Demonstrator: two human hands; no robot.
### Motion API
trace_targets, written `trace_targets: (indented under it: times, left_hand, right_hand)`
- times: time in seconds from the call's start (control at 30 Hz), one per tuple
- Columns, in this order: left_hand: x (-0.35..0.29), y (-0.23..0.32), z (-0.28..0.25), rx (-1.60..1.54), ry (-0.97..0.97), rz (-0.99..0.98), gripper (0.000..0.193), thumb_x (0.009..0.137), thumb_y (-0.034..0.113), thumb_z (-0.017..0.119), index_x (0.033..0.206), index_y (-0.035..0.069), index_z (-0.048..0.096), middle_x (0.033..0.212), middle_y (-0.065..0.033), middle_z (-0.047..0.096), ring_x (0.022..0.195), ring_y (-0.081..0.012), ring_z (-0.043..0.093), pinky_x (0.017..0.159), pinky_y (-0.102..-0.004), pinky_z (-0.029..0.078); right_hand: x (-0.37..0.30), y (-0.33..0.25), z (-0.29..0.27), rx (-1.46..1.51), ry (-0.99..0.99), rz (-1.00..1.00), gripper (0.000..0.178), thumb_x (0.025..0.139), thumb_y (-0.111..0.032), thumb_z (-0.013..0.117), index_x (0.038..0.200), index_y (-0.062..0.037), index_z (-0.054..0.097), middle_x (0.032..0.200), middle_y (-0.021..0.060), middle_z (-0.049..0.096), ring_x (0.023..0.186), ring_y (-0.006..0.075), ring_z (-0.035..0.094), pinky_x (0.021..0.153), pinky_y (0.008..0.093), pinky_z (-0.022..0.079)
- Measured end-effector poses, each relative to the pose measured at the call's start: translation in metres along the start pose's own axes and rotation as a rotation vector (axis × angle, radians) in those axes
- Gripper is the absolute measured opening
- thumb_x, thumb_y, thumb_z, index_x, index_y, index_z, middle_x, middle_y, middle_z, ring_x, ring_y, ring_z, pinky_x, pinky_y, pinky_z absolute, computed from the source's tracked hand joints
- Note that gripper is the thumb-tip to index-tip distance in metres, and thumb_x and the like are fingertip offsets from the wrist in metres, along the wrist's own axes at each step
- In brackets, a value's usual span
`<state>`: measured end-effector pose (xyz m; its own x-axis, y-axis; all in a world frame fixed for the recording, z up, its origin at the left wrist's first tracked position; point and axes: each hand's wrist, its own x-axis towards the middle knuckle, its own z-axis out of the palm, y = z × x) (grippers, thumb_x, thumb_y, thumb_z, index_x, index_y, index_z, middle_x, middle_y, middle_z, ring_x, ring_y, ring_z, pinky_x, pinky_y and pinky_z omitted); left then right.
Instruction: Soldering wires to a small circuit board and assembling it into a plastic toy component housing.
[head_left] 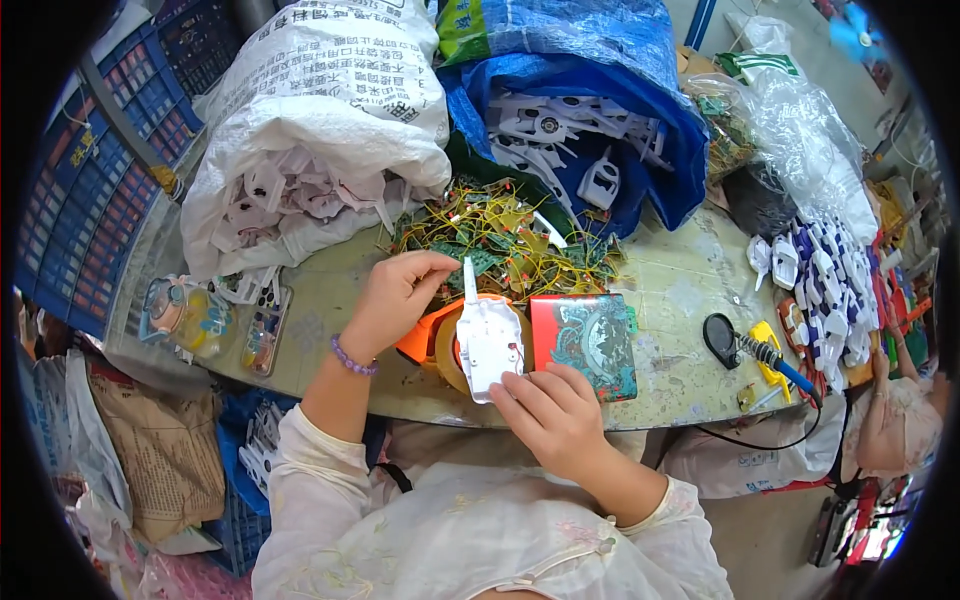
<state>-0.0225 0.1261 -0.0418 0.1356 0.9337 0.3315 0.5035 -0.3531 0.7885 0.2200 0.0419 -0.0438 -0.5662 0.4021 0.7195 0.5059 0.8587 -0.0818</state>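
Observation:
My right hand holds the lower end of a white plastic toy shell half, its hollow inside facing up and its narrow tip pointing away from me. My left hand is closed in a pinch just left of that tip, at the near edge of a heap of green circuit boards with yellow wires. What the pinch holds, if anything, is too small to make out. Beneath the shell lies an orange and tan round object, partly hidden. A red and teal patterned booklet or box lies right of the shell.
Behind the heap, a white woven sack and a blue sack spill white plastic parts. On the right are a blue-handled soldering iron, its holder and stacked white-purple parts. A drink jug stands left.

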Motion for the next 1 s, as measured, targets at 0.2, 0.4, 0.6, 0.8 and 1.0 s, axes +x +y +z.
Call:
trace_targets:
  times: [0.2, 0.4, 0.6, 0.8, 1.0]
  left_hand:
    - [0.021, -0.011, -0.003, 0.648, -0.039, 0.246, 0.021, 0.073, 0.005, 0.070, 0.094, 0.005, 0.066, 0.110, -0.0060, 0.061, 0.108, -0.0287, 0.052, 0.093, -0.0406, 0.041]
    - [0.020, -0.003, -0.012, 0.626, -0.101, 0.216, 0.020, 0.071, 0.012, 0.074, 0.086, 0.006, 0.063, 0.100, -0.0058, 0.062, 0.102, -0.0282, 0.053, 0.086, -0.0407, 0.040]
    - [-0.001, -0.019, -0.023, 0.297, 0.001, 0.015, 0.013, 0.075, 0.012, 0.071, 0.084, 0.007, 0.064, 0.080, -0.0050, 0.062, 0.078, -0.0235, 0.058, 0.070, -0.0346, 0.043]
    - [-0.018, -0.027, -0.031, -0.401, 0.242, -0.286, 0.010, 0.089, 0.016, 0.066, 0.095, 0.009, 0.063, 0.087, 0.0029, 0.062, 0.075, -0.0066, 0.056, 0.064, -0.0201, 0.041]
    - [-0.042, 0.021, -0.006, -1.068, 0.574, -0.300, 0.009, 0.092, 0.009, 0.060, 0.101, 0.009, 0.058, 0.094, -0.0011, 0.064, 0.085, -0.0148, 0.062, 0.071, -0.0258, 0.050]
  right_hand:
    - [-0.006, -0.001, 0.005, -0.035, -0.136, 0.089, 0.027, 0.073, -0.012, 0.062, 0.099, -0.0068, 0.066, 0.103, 0.0042, 0.064, 0.091, 0.0197, 0.059, 0.089, 0.0428, 0.045]
    - [-0.008, -0.002, 0.008, -0.047, -0.109, 0.108, 0.026, 0.073, -0.012, 0.062, 0.098, -0.0072, 0.067, 0.102, 0.0039, 0.064, 0.091, 0.0196, 0.060, 0.089, 0.0429, 0.044]
    - [-0.007, -0.003, 0.010, -0.053, -0.100, 0.115, 0.025, 0.073, -0.012, 0.063, 0.098, -0.0075, 0.067, 0.100, 0.0034, 0.065, 0.091, 0.0188, 0.060, 0.090, 0.0425, 0.044]
    - [-0.008, -0.002, 0.010, -0.063, -0.094, 0.103, 0.025, 0.073, -0.012, 0.063, 0.097, -0.0078, 0.067, 0.099, 0.0030, 0.064, 0.090, 0.0184, 0.060, 0.090, 0.0423, 0.043]
    - [-0.005, -0.005, 0.006, -0.024, -0.034, 0.116, 0.027, 0.071, -0.014, 0.073, 0.097, -0.0075, 0.067, 0.098, 0.0032, 0.065, 0.090, 0.0200, 0.060, 0.087, 0.0425, 0.045]
